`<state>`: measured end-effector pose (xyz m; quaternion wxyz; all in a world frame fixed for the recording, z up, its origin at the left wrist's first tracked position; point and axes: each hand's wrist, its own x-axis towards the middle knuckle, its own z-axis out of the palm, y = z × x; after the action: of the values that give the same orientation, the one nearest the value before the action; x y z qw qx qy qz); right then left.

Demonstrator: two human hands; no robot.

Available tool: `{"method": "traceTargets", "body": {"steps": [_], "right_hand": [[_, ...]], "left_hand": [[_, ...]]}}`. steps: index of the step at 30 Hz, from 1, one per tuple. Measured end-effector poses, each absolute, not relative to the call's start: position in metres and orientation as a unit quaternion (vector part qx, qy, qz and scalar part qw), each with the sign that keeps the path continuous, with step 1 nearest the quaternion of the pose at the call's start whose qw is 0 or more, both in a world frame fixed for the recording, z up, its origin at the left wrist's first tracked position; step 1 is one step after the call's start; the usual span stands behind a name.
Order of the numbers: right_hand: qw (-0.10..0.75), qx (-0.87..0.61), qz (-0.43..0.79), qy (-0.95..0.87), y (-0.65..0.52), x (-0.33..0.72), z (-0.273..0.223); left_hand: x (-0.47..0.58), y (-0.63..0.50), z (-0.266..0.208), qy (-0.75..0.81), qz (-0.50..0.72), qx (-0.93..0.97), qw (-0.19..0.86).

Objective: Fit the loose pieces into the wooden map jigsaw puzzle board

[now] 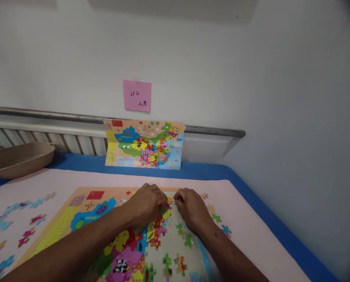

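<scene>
A partly assembled map jigsaw puzzle [122, 237] lies in its tray on the pink mat. Near the board's top edge, my left hand [150, 203] rests with its fingers curled down. Whatever its fingertips hold is hidden under them. My right hand [191, 205] is closed beside it, thumb and fingers pinching at a small yellow-orange puzzle piece [170, 200] between the two hands. Below my right hand, loose green pieces [188, 239] and a red-and-brown piece [181, 263] lie on the bare tray area [175, 239].
More loose pieces [26, 236] lie left of the board, others [217, 217] beyond my right forearm. A folded reference map [144, 145] stands against the wall. A brown basin [22, 158] sits back left. A metal rail [216, 131] and pink note [137, 96] are behind.
</scene>
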<state>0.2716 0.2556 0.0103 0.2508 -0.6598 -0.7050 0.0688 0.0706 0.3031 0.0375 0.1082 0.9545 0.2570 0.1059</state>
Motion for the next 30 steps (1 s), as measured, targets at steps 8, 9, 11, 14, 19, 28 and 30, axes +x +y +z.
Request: {"method": "traceTargets", "body": {"steps": [8,9,11,14,19,28,30], "right_hand": [[0.237,-0.660,0.076,-0.709,0.253,0.272,0.015],[0.235,-0.662,0.075,-0.708,0.253,0.272,0.016],[0.230,-0.667,0.073,-0.705,0.252,0.272,0.017],[0.224,-0.670,0.062,-0.705,0.251,0.270,0.017],[0.219,-0.683,0.046,-0.696,0.251,0.265,0.016],[0.203,-0.702,0.044,-0.681,0.254,0.260,0.020],[0.203,-0.699,0.049,-0.684,0.254,0.260,0.021]], "left_hand": [[0.070,0.302,0.037,0.260,0.101,0.953,0.117],[0.070,0.302,0.037,0.259,0.102,0.953,0.117],[0.070,0.303,0.035,0.256,0.105,0.954,0.114],[0.070,0.304,0.031,0.246,0.111,0.957,0.106],[0.069,0.305,0.027,0.230,0.123,0.961,0.092],[0.070,0.307,0.027,0.232,0.125,0.960,0.088],[0.070,0.307,0.028,0.234,0.122,0.960,0.092]]}}
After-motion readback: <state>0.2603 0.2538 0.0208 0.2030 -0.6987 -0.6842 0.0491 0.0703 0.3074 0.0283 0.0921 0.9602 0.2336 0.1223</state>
